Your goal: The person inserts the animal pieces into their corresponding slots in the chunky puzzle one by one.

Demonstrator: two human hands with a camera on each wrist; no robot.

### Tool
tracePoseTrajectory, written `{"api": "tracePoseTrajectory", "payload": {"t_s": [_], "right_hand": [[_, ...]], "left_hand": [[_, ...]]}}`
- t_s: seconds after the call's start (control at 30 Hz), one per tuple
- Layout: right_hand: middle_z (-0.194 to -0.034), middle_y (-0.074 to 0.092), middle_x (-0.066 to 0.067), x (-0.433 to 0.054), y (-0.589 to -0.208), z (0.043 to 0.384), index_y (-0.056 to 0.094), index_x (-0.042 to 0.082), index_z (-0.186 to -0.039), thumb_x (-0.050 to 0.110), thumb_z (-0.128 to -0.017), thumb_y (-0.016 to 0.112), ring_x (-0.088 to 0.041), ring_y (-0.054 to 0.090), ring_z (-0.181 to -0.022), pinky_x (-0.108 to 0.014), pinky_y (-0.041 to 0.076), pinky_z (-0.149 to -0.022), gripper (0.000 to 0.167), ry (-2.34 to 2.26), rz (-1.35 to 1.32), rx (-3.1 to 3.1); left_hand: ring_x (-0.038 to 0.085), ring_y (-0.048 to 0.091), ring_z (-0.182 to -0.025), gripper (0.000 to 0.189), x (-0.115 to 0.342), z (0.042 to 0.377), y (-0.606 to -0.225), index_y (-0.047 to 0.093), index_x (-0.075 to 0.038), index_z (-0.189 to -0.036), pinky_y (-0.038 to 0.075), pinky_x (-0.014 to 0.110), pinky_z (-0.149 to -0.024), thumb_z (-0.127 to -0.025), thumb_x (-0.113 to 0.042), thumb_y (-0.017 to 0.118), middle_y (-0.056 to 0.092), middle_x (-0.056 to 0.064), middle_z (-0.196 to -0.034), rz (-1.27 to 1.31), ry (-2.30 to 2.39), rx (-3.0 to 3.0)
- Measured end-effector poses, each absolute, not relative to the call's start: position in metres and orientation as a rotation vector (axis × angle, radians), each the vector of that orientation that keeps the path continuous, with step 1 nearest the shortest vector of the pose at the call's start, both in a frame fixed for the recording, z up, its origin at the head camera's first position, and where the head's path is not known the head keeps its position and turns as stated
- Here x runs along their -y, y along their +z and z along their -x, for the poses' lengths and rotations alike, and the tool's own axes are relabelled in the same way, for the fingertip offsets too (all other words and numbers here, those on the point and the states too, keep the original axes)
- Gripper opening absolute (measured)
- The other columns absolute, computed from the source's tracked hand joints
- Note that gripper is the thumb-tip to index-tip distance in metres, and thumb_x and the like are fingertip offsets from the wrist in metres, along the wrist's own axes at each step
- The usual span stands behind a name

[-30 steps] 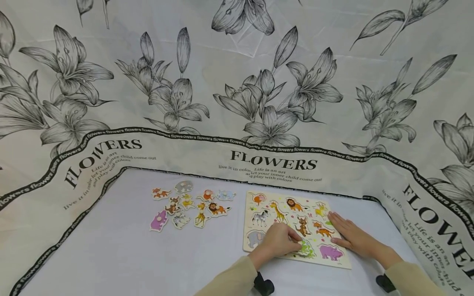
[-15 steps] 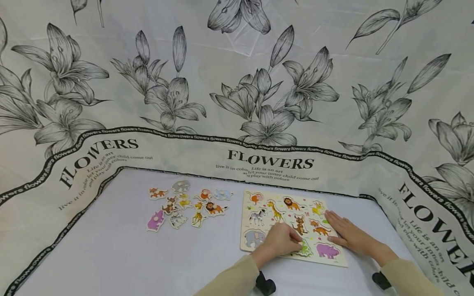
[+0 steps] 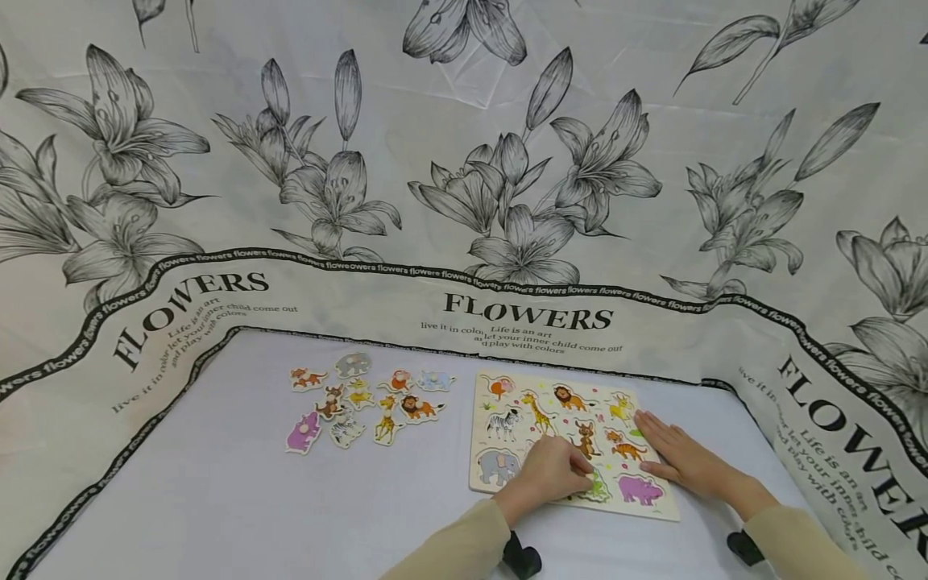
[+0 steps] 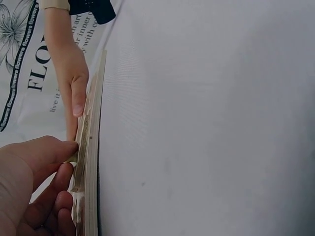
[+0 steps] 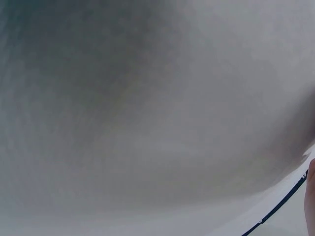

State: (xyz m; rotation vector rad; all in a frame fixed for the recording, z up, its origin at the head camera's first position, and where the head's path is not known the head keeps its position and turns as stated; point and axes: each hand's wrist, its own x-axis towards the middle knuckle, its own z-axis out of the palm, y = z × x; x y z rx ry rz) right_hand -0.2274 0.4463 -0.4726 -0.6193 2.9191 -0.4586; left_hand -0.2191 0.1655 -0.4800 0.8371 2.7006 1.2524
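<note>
A wooden animal puzzle board (image 3: 565, 509) lies on the white table in the head view. My left hand (image 3: 549, 469) bends over its front part and pinches a green puzzle piece (image 3: 598, 486), most of which the fingers hide. Seen edge-on in the left wrist view, the left hand (image 4: 34, 169) has thumb and index finger together at the piece, close against the board (image 4: 92, 162). My right hand (image 3: 685, 457) lies with straight fingers on the board's right edge. Only a sliver of it shows in the right wrist view, which is mostly a blurred pale surface.
Left of the board lie several loose puzzle pieces, among them a purple hippo (image 3: 303, 433), a zebra (image 3: 346, 431), a giraffe (image 3: 386, 423), a lion (image 3: 419, 408) and a grey elephant (image 3: 353, 365). A flower-printed cloth (image 3: 362, 294) stands behind and around the table.
The head view has shifted slightly, so everything sits a little further left. Both hands keep their places on the board, and the left still pinches the green piece.
</note>
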Motion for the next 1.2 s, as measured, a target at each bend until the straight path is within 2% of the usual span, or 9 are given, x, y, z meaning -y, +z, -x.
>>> {"api": "tracePoseTrajectory", "payload": {"t_s": [0.1,0.23,0.33,0.43,0.5,0.6,0.73,0.8,1.2], "right_hand": [[-0.156,0.017,-0.027,-0.446,-0.4729,0.2276,0.019,0.0,-0.152,0.042,-0.095,0.054,-0.029,0.006,-0.15,-0.038,-0.008,-0.12,0.078,-0.465,0.626,-2.92],[-0.157,0.015,-0.027,-0.4456,-0.4733,0.2275,0.016,0.001,-0.152,0.043,-0.095,0.053,-0.035,0.007,-0.149,-0.017,-0.018,-0.11,0.08,-0.469,0.612,-2.908],[-0.158,0.015,-0.026,-0.4452,-0.4734,0.2278,0.016,0.002,-0.152,0.044,-0.095,0.053,-0.04,0.009,-0.147,-0.018,-0.018,-0.111,0.08,-0.472,0.594,-2.903],[-0.158,0.015,-0.026,-0.4447,-0.473,0.2286,0.017,0.001,-0.152,0.044,-0.095,0.054,-0.043,0.011,-0.145,-0.031,-0.014,-0.118,0.081,-0.476,0.581,-2.897],[-0.158,0.015,-0.026,-0.444,-0.4722,0.2293,0.017,0.001,-0.152,0.045,-0.094,0.054,-0.044,0.011,-0.145,-0.044,-0.008,-0.119,0.081,-0.48,0.573,-2.893],[-0.158,0.015,-0.026,-0.4434,-0.4721,0.2296,0.018,0.001,-0.152,0.045,-0.094,0.054,-0.044,0.011,-0.145,-0.046,-0.008,-0.119,0.081,-0.483,0.567,-2.889],[-0.158,0.014,-0.026,-0.4438,-0.4732,0.2298,0.018,0.001,-0.152,0.045,-0.094,0.054,-0.044,0.011,-0.145,-0.034,-0.014,-0.118,0.081,-0.485,0.565,-2.89],[-0.158,0.014,-0.025,-0.4442,-0.4737,0.2301,0.017,0.001,-0.152,0.045,-0.094,0.054,-0.044,0.01,-0.145,-0.035,-0.015,-0.118,0.082,-0.486,0.56,-2.889],[-0.158,0.015,-0.025,-0.4467,-0.4764,0.2289,0.017,0.003,-0.152,0.045,-0.095,0.053,-0.041,0.011,-0.146,-0.015,-0.021,-0.108,0.08,-0.461,0.571,-2.914]], "left_hand": [[-0.01,0.048,-0.055,0.007,-0.1658,0.2192,-0.4807,0.078,-0.019,-0.081,0.038,0.007,-0.058,-0.075,-0.017,0.08,0.069,-0.013,-0.066,-0.842,1.265,-2.696],[-0.012,0.049,-0.054,0.009,-0.1669,0.219,-0.4818,0.078,-0.018,-0.082,0.038,0.006,-0.057,-0.074,-0.017,0.081,0.071,-0.012,-0.069,-0.858,1.268,-2.707],[-0.012,0.048,-0.053,0.008,-0.1683,0.2184,-0.4828,0.078,-0.018,-0.081,0.038,0.006,-0.055,-0.074,-0.017,0.082,0.071,-0.011,-0.068,-0.852,1.277,-2.698],[-0.011,0.047,-0.052,0.008,-0.1695,0.2179,-0.4844,0.078,-0.018,-0.08,0.037,0.006,-0.053,-0.074,-0.017,0.082,0.07,-0.012,-0.066,-0.839,1.276,-2.699],[-0.011,0.046,-0.052,0.007,-0.1696,0.2173,-0.485,0.078,-0.018,-0.079,0.037,0.007,-0.053,-0.074,-0.018,0.082,0.069,-0.013,-0.065,-0.831,1.27,-2.704],[-0.011,0.046,-0.052,0.007,-0.1694,0.2167,-0.4853,0.078,-0.019,-0.079,0.037,0.007,-0.053,-0.074,-0.018,0.082,0.068,-0.013,-0.064,-0.817,1.265,-2.706],[-0.01,0.048,-0.052,0.008,-0.1689,0.216,-0.4843,0.078,-0.018,-0.079,0.038,0.007,-0.054,-0.074,-0.018,0.083,0.069,-0.013,-0.064,-0.787,1.281,-2.681],[-0.01,0.048,-0.052,0.007,-0.1689,0.216,-0.4841,0.078,-0.018,-0.08,0.039,0.008,-0.054,-0.074,-0.017,0.082,0.069,-0.012,-0.065,-0.775,1.286,-2.669],[-0.008,0.049,-0.055,0.012,-0.1642,0.217,-0.4803,0.078,-0.015,-0.086,0.041,0.008,-0.055,-0.076,-0.01,0.08,0.07,-0.011,-0.068,-0.847,1.282,-2.57]]}}
